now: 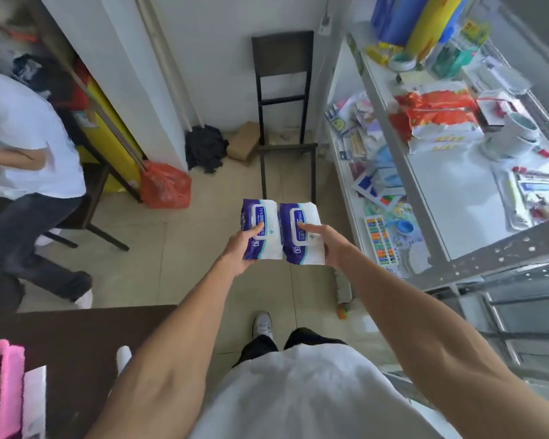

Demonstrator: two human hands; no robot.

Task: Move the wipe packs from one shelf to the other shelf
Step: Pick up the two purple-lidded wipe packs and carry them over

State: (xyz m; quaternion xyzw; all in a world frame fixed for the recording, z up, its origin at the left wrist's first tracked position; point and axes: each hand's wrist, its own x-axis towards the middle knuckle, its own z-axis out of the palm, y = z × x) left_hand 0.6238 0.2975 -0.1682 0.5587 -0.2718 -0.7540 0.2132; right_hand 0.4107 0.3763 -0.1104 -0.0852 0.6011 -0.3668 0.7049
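Two purple-and-white wipe packs — the left wipe pack (260,228) and the right wipe pack (301,236) — are carried side by side, edges touching, at arm's length over the tiled floor (133,258), on no shelf at all. The left hand (239,251) cups its pack from beneath with the thumb pressed onto the front; the right hand (333,248) grips the other the same way, thumb clamped across the white lid label, fingers hidden behind. Both packs look soft and easily squeezed, and each grasp appears secure.

By the look of it, this is the carrying leg of the job: the packs are already picked up and not yet set down. The white glass-topped shelf unit (450,198) at right is the nearest candidate for a destination, though which shelf is meant cannot be told. Placing them would call for a turn to the right and a bare patch — its levels are crowded with an orange-and-white bag (435,118), packets and small stationery.

Straight ahead a dark chair (282,99) stands against the wall, a black cloth heap (205,148) and a red plastic bag (165,185) beside it. Another person in a white shirt (26,134) stands to the left, well apart. A dark table (76,343) edges the near left.
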